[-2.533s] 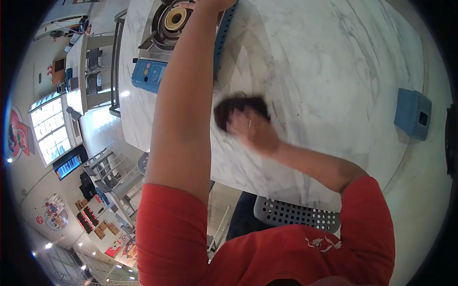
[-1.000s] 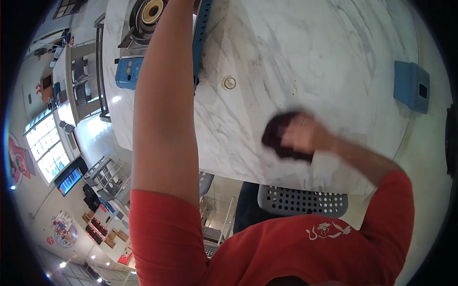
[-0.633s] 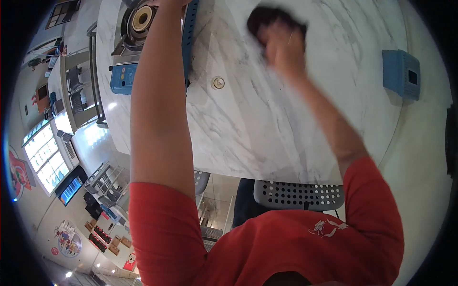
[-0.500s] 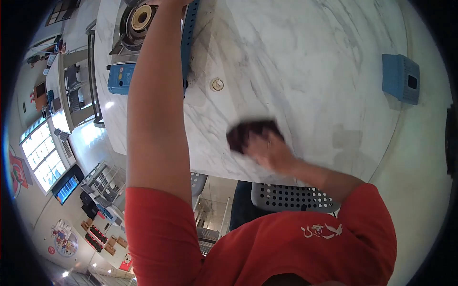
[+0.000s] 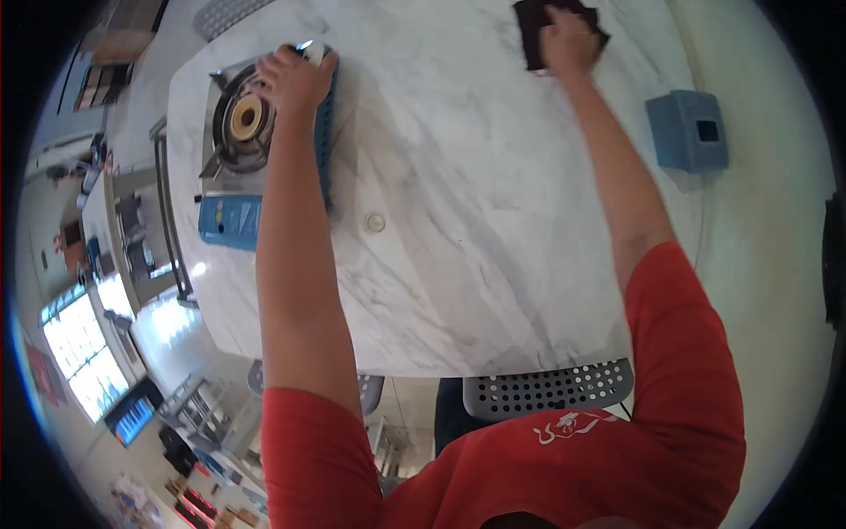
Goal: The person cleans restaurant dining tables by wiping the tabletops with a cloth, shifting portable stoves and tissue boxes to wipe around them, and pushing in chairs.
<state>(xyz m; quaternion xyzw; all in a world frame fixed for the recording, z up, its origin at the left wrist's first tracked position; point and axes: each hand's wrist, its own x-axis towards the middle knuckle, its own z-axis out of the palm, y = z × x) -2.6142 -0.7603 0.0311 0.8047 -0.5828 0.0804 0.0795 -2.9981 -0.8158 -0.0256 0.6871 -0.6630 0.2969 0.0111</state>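
Observation:
A dark cloth lies on the marble-patterned table near its far right part. My right hand presses on this cloth, fingers spread over it. At the far left, my left hand rests at the right edge of a blue portable gas stove, beside the round burner. Its fingers are apart; a small shiny white thing shows at the fingertips, and whether the hand grips the stove edge is unclear.
A blue-grey box stands at the table's right edge. A small round disc is set in the tabletop. A grey perforated chair is at the near edge, and another at the far left.
My right hand and the cloth have moved away from the near edge to the far right. The view has shifted, so my left hand and the burner now show more fully.

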